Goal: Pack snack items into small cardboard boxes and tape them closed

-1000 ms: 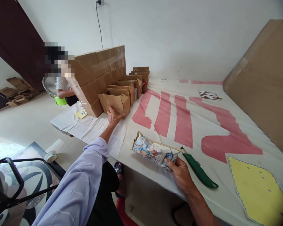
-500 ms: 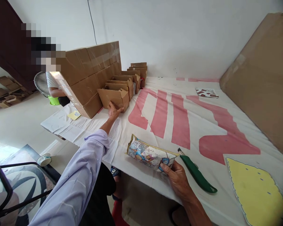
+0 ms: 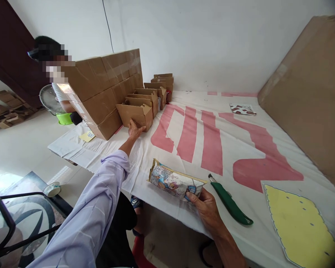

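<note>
My left hand [image 3: 135, 130] lies against the front of the nearest cardboard box [image 3: 136, 113], its fingers and thumb spread on the lower part. That box stands at the near end of a row of small open-topped boxes. Over the table's front edge, my right hand [image 3: 205, 206] grips the right end of a plump, sealed packet [image 3: 173, 180] with colourful cartoon print and gold edges. My thumb presses on top of it; what is inside the packet is hidden. Beside this hand, a green-handled utility knife [image 3: 230, 203] lies on the cloth.
A wall of stacked cartons [image 3: 100, 93] flanks the row on the left, with a co-worker [image 3: 60, 93] behind it. A yellow scalloped sheet [image 3: 298, 219] lies at the right front. A patterned packet [image 3: 242, 109] rests farther back. A large cardboard panel [image 3: 309, 85] leans at right.
The view shifts slightly, and the co-worker's head has moved. My right hand still holds the packet, and my left hand stays on the nearest box.
</note>
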Demonstrator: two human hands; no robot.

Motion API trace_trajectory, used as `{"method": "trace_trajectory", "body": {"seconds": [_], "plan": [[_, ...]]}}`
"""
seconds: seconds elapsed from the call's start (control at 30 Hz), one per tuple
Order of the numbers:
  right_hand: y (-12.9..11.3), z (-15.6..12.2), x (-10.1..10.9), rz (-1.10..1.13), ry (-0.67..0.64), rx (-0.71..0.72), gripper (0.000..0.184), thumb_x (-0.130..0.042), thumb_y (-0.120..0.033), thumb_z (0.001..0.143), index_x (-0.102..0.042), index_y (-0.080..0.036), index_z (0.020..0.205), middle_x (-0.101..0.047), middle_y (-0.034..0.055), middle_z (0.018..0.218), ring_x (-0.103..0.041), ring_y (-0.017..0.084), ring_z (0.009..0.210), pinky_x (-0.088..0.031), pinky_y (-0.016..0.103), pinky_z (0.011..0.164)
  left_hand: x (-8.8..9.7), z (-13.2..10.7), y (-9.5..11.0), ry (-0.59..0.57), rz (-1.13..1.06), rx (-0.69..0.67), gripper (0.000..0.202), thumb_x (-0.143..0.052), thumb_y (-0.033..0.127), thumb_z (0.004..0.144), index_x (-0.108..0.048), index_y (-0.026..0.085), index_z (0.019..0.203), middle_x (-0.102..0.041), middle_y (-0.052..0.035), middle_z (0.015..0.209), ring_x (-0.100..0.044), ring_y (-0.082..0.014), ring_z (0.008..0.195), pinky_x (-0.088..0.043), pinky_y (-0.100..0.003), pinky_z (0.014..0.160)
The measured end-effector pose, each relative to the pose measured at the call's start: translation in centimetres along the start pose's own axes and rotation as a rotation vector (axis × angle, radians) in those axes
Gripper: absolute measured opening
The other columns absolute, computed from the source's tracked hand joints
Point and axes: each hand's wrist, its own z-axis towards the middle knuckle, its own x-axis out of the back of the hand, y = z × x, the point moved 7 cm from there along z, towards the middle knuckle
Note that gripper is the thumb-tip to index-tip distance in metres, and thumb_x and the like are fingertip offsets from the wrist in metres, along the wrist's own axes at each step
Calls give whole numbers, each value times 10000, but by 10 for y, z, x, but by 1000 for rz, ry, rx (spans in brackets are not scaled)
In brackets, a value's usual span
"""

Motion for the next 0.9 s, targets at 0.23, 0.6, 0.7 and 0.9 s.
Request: {"method": "trace_trajectory", "body": {"seconds": [0.23,0.6,0.7,0.9], "plan": [[-6,2,-2,-37,11,44,484,-968,-642,705,-831,-260,968,-847,73,997,-781,310,958,-644,443,935,31,-29,16,-39,-44,-60,735,-838,347,855,-565,119,1499,-622,-248,1525,-543,-415,1508,-460,-543,1240],[4,4,-1,-134,104,110,539,-928,-703,721,-835,-270,1029,-852,68,1081,-776,326,1010,-644,467,955,35,-228,129,-877,170,-898,562,-865,484,880,-720,226,1358,-769,-122,1373,-722,-303,1261,-530,-404,1077],[5,3,-3,-145,96,100,562,-940,-712,696,-828,-269,1022,-851,67,1079,-775,325,1004,-645,471,957,27,-256,133,-954,361,-985,343,-795,325,932,-733,237,1259,-790,-97,1280,-747,-274,1169,-535,-361,975],[-2,0,-13,-156,36,106,491,-938,-669,729,-807,-273,989,-839,53,1017,-765,297,963,-661,405,885,32,-263,132,-935,382,-989,167,-659,147,931,-733,239,1049,-797,-58,1133,-740,-224,1022,-524,-321,846]]}}
